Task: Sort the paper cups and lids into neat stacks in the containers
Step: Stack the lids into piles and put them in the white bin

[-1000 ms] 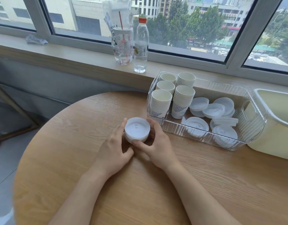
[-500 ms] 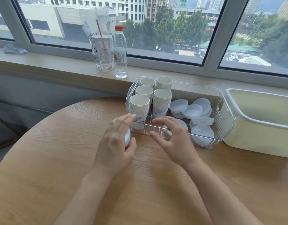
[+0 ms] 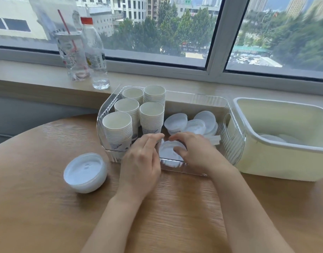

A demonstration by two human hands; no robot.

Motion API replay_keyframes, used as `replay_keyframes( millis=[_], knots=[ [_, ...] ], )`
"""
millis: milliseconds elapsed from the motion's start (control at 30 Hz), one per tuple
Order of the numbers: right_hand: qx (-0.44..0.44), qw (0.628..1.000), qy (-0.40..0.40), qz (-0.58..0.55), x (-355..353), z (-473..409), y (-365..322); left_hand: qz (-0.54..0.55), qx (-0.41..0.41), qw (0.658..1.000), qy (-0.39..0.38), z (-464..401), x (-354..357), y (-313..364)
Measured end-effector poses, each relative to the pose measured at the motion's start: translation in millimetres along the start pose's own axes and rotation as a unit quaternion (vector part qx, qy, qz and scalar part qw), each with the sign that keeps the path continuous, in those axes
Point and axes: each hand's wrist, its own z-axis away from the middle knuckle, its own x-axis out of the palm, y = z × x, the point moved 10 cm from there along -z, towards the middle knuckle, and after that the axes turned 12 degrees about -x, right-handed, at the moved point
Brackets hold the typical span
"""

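White lids (image 3: 170, 151) lay between both hands inside the clear container (image 3: 235, 141); the right hand (image 3: 197, 154) curled around them, the left hand (image 3: 140, 161) stayed relaxed beside. Left of it sat a lid stack (image 3: 85, 172); cup stacks (image 3: 151, 115) stood beyond.

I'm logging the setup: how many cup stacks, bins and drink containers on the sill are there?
Cup stacks: 5
Bins: 2, clear bin and cream bin
Sill drinks: 2, bottle and plastic cup
Total: 9
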Motion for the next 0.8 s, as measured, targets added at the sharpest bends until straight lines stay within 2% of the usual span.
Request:
replay_keyframes(
  millis=[100,300,467,567,700,800],
  knots=[
    [0.022,0.999,-0.023,-0.022,7,-1,11,-0.001,-0.004,1.0,0.028,1,2,-8],
    [0.044,0.991,0.068,-0.105,-1,2,20,0.002,-0.006,0.997,0.073,4,0,-14],
    [0.023,0.997,-0.03,-0.067,15,-4,13,-0.011,0.004,0.997,0.081,4,3,-15],
    [0.019,0.996,-0.038,-0.072,18,-5,12,-0.015,0.003,0.997,0.082,4,4,-17],
    [0.029,0.987,0.03,-0.155,10,-4,23,-0.001,0.001,0.996,0.084,3,4,-18],
    [0.048,0.95,0.103,-0.291,0,1,30,0.021,0.007,0.996,0.085,3,2,-16]
  ],
)
